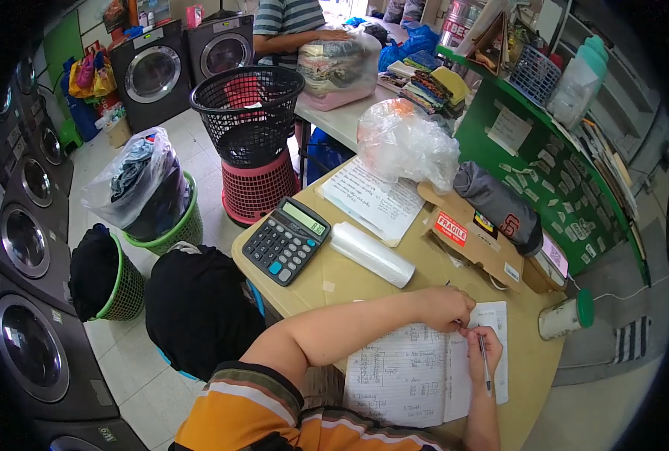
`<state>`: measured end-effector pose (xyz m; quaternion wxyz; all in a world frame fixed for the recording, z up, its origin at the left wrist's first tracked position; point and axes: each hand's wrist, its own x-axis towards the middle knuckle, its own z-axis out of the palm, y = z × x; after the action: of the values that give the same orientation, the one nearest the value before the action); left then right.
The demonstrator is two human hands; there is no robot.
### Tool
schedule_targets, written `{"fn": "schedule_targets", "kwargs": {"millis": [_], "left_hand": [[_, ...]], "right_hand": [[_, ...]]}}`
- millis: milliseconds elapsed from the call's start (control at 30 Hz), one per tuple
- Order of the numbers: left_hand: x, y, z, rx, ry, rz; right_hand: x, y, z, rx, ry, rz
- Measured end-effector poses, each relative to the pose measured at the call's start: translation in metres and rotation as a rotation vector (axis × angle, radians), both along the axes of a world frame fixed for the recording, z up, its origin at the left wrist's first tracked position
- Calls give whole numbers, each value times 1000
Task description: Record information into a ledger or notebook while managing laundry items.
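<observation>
An open notebook with handwritten lists lies at the table's near edge. Over its right-hand page, my right hand is closed around a pen, whose clear barrel points down toward me. My left arm reaches across the notebook from the left. My left hand is curled shut with its fingertips close to those of my right hand. A small dark tip sticks out beyond my left fingers; what they hold is mostly hidden. Beyond that arm lie a clear plastic roll and a black calculator.
Written sheets, a crumpled plastic bag, a cardboard box and a green-lidded jar occupy the table. Laundry baskets stand left, before washing machines. Another person touches a bagged laundry pile.
</observation>
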<state>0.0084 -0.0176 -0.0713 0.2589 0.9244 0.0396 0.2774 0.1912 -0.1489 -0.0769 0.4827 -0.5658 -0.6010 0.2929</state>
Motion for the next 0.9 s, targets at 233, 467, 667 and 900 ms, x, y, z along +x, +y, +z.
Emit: {"fn": "schedule_targets", "kwargs": {"millis": [233, 467, 667, 900], "left_hand": [[-2, 2, -1, -4, -4, -6], [-3, -3, 5, -39, 20, -24], [-3, 0, 7, -45, 29, -40], [-5, 0, 11, -54, 93, -4]], "right_hand": [[-5, -2, 7, -18, -15, -10], [-2, -4, -3, 104, -64, 32], [-8, -15, 21, -3, -246, 34], [-6, -11, 17, 121, -286, 59]]}}
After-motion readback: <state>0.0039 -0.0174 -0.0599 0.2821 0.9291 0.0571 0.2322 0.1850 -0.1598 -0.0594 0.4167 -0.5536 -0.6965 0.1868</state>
